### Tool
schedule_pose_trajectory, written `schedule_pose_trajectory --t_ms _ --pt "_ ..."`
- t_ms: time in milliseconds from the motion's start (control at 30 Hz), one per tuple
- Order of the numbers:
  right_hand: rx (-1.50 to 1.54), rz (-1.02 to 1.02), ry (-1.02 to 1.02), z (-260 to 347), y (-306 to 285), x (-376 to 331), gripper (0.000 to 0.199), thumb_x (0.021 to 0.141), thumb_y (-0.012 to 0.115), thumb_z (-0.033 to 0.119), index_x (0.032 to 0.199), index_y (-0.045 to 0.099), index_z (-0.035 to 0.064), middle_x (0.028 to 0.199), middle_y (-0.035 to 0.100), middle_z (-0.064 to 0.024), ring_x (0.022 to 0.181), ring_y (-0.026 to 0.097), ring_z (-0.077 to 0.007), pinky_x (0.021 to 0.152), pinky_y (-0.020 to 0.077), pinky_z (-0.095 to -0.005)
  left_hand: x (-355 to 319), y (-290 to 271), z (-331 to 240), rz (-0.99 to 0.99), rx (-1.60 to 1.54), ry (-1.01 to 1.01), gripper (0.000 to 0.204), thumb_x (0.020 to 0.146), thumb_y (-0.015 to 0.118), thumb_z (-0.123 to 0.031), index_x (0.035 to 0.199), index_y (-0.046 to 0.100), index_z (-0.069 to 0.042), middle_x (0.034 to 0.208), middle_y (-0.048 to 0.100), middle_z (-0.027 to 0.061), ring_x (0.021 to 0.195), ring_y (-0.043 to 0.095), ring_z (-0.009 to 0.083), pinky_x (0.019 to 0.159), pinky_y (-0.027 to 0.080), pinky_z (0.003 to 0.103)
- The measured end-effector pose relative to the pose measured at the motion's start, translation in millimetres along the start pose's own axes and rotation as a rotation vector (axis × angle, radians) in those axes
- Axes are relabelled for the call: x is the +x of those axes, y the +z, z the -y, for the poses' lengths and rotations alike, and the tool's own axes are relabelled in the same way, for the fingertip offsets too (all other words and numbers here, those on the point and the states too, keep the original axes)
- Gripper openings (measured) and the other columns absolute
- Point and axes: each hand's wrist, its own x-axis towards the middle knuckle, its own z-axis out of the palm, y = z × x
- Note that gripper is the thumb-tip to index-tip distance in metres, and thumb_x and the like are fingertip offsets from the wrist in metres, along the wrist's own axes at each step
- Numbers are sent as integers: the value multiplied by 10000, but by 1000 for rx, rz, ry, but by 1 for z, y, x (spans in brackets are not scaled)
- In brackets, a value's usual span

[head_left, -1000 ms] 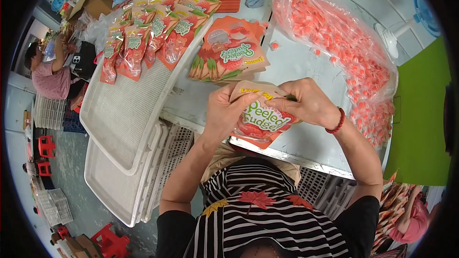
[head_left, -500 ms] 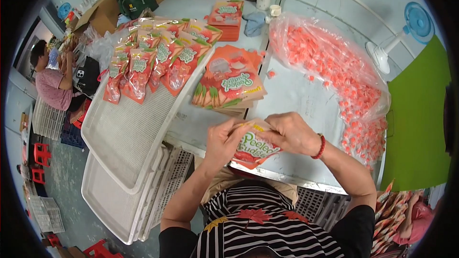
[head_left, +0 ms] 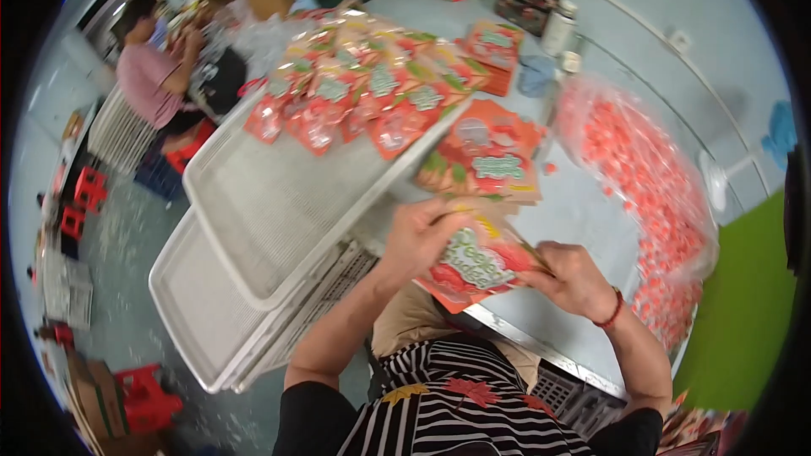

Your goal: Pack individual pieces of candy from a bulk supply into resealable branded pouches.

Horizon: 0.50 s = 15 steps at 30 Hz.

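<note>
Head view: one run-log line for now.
left hand: holds pouch, left side; right hand: holds its right side; white tray: pouches on it; clear bag: red pieces

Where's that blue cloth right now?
In the head view, the blue cloth lies on the table toward the upper right, between the farther pouch stack and the white cup.

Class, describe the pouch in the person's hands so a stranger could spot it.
Find the pale table, then its near edge, right of the white tray. There the left hand and right hand grip a red-and-beige pouch. Unlike the stacked pouches just beyond, it is held, not lying on the table.
</note>
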Motion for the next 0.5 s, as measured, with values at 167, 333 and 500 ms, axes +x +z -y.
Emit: schedule_pose_trajectory --t_ms 167,333,500 --pt "227 -32 71 -7 18 19 212 839 703 151 935 640 -28 744 627 -108 622 602 -213 578 468 -327 6 -27 6 86 -100 52 179 920 567 -96 1003 677 19 820 683 18 671 586 34 587 475 187" --pt "549 -23 136 19 20 90 235 895 644 158 1028 620 -34 754 634 -31 598 549 -70 557 461 -241 34 -84 -13 -124 -137 13 140 891 611 -73 965 670 31 833 685 -1 726 598 43 676 489 205" --pt "543 -163 66 16 34 187 288 933 586 219 1043 598 -46 732 639 -52 575 604 -86 526 472 -227 79 -145 -16 -400 184 434 391 817 702 -83 1160 554 30 1061 624 71 927 579 124 789 482 270"
